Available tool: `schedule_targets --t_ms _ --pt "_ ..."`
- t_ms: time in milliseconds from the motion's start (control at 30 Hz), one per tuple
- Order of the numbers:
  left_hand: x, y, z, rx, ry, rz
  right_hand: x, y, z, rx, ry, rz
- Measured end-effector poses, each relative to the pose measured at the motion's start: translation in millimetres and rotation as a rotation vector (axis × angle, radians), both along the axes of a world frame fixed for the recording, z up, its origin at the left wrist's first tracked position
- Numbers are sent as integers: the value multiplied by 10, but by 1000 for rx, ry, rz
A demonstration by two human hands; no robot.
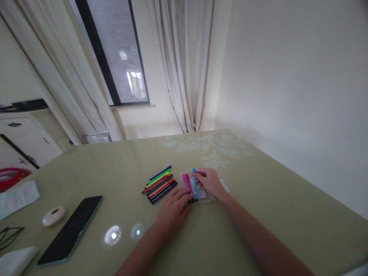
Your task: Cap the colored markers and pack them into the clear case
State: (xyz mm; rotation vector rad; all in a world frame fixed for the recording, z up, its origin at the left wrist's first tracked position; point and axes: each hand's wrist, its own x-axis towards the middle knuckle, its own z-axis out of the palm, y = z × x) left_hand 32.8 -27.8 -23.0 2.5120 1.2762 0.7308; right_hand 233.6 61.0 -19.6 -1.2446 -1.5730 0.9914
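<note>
A light blue marker (pixel 195 188) is pinched between the thumb and fingers of my right hand (pixel 211 181), over a clear plastic case (pixel 228 184). Just left of it, a pink marker (pixel 184 182) and a magenta marker (pixel 188 181) lie side by side in the case. My left hand (pixel 174 209) rests at the case's near left edge, fingers stretched out and touching the lower ends of these two. Beyond that hand, several loose markers (pixel 161 184) in dark blue, green, yellow, red and orange lie roughly parallel on the table.
On the left of the table (pixel 123 168) lie a black tablet (pixel 70 230), a small white rounded device (pixel 53 216), glasses (pixel 10 234), a white box-like object (pixel 17 261) and a folded pale cloth or paper (pixel 18 197). A wall (pixel 301 96) runs along the right.
</note>
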Motion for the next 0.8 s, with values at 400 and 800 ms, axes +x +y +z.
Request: schedule_targets --t_ms 400,800 --pt "41 1 -112 99 134 42 -100 -92 35 236 -529 -2" --pt "-123 66 6 165 -10 241 -68 -141 76 265 -676 48"
